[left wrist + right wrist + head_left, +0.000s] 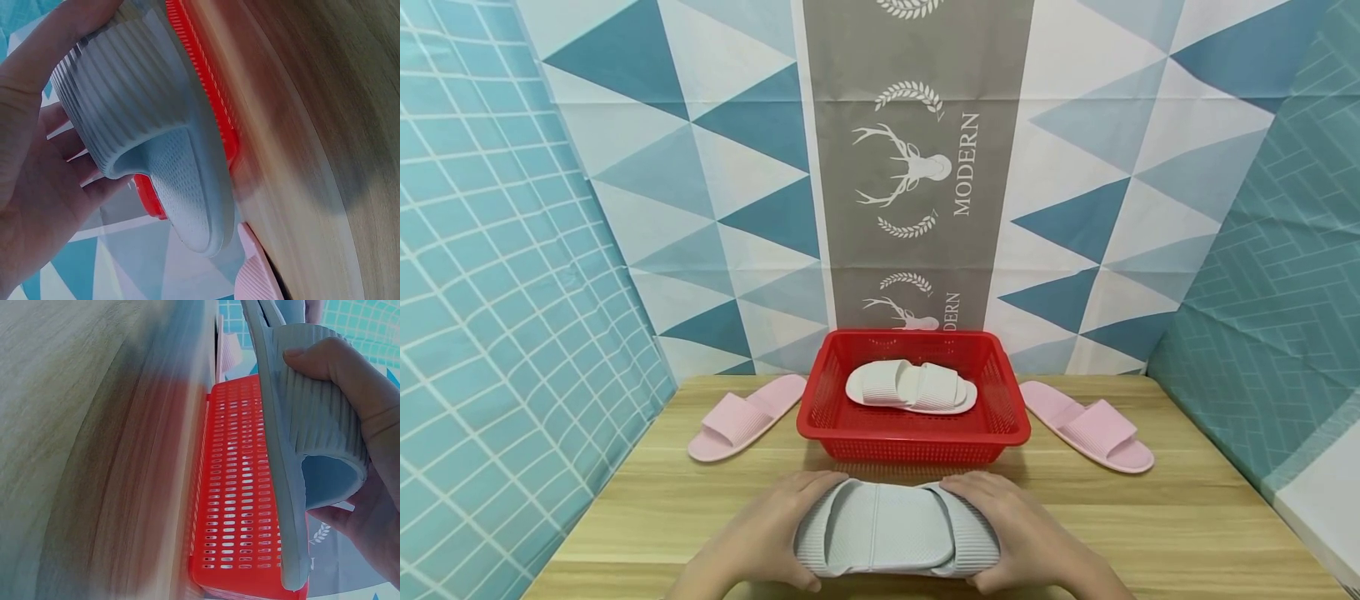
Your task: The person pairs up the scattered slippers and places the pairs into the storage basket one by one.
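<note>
A pair of light grey slippers, laid together with a ribbed strap at each end, is held level between both hands close over the table's front part. My left hand grips the left strap, its thumb on the near side and fingers round the far side. On the right strap, my right hand has a like grip, thumb pressed on the ribs. Just beyond the slippers stands a red plastic basket. Inside it lies a white pair of slippers, also laid together.
One pink slipper lies slanted on the wooden table left of the basket, and another pink slipper lies to its right. A patterned backdrop rises behind the basket. Blue tiled-pattern sheets hang along the sides.
</note>
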`<state>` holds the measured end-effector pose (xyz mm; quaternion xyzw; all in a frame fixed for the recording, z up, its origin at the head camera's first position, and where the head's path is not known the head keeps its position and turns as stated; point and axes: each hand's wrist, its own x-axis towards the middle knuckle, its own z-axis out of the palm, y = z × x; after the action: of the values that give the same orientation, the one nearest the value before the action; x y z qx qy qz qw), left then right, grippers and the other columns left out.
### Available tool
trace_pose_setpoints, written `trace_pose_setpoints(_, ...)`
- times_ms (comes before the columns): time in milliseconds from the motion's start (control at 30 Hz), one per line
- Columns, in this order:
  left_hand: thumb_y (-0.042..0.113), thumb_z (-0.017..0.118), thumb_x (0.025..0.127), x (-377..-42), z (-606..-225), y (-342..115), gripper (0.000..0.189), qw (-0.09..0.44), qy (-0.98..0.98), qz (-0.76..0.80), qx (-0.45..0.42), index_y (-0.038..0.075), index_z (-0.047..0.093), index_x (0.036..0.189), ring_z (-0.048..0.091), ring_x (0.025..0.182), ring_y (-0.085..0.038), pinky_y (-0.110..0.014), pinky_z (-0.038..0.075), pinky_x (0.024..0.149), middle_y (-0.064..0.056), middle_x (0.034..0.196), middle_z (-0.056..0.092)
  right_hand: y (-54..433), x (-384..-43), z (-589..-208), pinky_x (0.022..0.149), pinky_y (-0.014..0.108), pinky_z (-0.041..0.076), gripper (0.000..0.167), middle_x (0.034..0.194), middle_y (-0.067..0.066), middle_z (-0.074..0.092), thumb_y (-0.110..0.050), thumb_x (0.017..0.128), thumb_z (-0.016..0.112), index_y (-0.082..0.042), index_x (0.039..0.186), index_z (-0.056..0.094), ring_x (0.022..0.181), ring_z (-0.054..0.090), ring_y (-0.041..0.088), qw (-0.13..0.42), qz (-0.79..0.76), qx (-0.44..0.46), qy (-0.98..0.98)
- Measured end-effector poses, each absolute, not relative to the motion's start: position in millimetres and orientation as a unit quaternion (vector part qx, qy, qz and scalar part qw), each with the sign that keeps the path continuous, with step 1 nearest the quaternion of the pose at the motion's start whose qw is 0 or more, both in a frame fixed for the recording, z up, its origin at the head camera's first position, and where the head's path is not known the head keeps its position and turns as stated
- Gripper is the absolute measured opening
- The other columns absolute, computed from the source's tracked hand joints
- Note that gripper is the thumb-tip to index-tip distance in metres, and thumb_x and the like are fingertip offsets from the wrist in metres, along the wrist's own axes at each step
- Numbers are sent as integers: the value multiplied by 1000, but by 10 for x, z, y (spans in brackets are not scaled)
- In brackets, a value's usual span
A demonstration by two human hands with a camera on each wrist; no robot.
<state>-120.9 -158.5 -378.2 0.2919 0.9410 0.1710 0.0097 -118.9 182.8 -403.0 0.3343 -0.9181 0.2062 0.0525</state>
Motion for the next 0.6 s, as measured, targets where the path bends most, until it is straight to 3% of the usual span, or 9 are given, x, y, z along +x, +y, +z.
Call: trace_pose_setpoints(600, 35, 93, 49, -1207, -3779, -1550, 106, 7, 940, 170, 294, 35, 39, 141, 51, 120, -15, -46, 51, 99, 10, 134, 53, 1831, -1170, -4039, 97, 47, 52, 90, 136, -17, 52, -45, 60, 83, -32, 140, 43, 121, 51, 12, 57, 212, 335, -916)
